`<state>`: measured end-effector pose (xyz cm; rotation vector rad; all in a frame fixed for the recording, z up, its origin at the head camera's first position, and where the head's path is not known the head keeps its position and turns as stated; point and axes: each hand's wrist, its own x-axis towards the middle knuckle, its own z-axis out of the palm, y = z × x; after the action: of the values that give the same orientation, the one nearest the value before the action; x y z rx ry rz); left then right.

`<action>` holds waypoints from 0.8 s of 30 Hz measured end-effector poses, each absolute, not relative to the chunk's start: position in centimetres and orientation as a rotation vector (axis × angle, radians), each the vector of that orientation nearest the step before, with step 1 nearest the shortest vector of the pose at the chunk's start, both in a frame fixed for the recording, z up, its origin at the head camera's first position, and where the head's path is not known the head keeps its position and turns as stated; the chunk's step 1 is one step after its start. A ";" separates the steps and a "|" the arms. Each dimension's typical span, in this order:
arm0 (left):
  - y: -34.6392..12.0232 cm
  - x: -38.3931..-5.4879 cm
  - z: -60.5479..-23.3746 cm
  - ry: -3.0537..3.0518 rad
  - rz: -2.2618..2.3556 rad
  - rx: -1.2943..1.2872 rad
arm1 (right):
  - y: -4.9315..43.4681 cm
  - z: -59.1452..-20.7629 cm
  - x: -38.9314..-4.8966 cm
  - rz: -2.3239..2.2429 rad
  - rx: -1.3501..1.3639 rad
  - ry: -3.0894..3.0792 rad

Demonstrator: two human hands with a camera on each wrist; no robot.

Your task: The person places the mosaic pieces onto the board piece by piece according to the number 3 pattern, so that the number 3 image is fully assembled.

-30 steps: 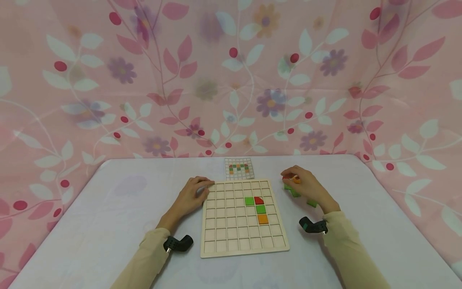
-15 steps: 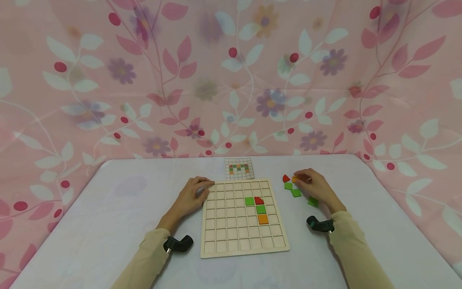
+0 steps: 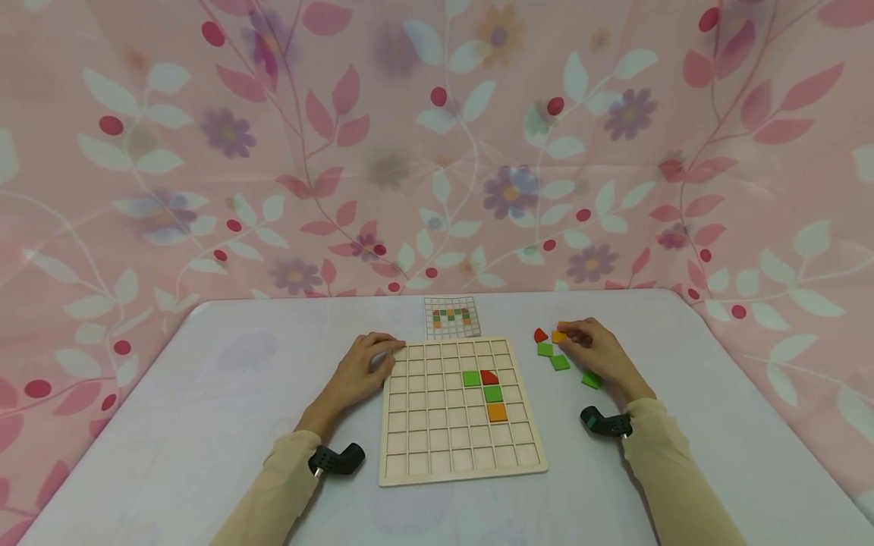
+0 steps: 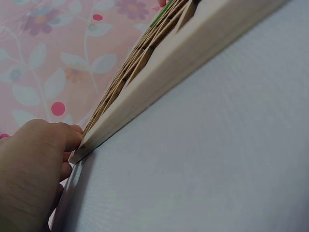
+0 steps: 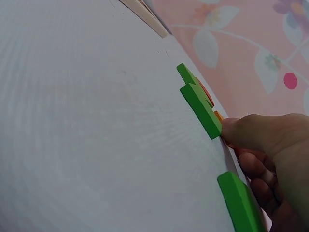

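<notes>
A pale wooden grid board lies flat on the table. Set in its right part are two green square tiles, a red tile with one rounded corner and an orange tile. My left hand holds the board's far left corner, thumb along the side. Right of the board, the curled fingers of my right hand pinch at a loose orange tile, which they partly cover. Close by lie a red tile and several green tiles; one green tile sits under the right hand.
Behind the board lies a small card printed with a grid and coloured squares. A white cloth covers the table. A pink floral curtain hangs behind its far edge.
My right hand has drawn back to the right from over the red tile, uncovering it and nearby green tiles, and its fingertips have come to the orange tile. The left hand stays put.
</notes>
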<state>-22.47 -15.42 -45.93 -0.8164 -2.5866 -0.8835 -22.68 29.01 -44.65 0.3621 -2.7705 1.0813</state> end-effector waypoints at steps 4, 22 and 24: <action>-15.4 -22.5 -45.9 -2.572 -0.888 -0.829 | 29.1 -44.7 -22.6 1.076 0.380 -2.764; -15.5 -22.5 -46.0 -2.592 -0.890 -0.819 | 29.0 -44.9 -22.7 1.052 0.313 -2.820; -15.5 -22.5 -46.0 -2.597 -0.892 -0.812 | 28.9 -44.8 -22.6 1.058 0.313 -2.818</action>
<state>-22.51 -15.47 -45.98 -0.8121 -2.5974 -0.8918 -22.64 28.91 -44.84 0.3131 -2.8185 1.0583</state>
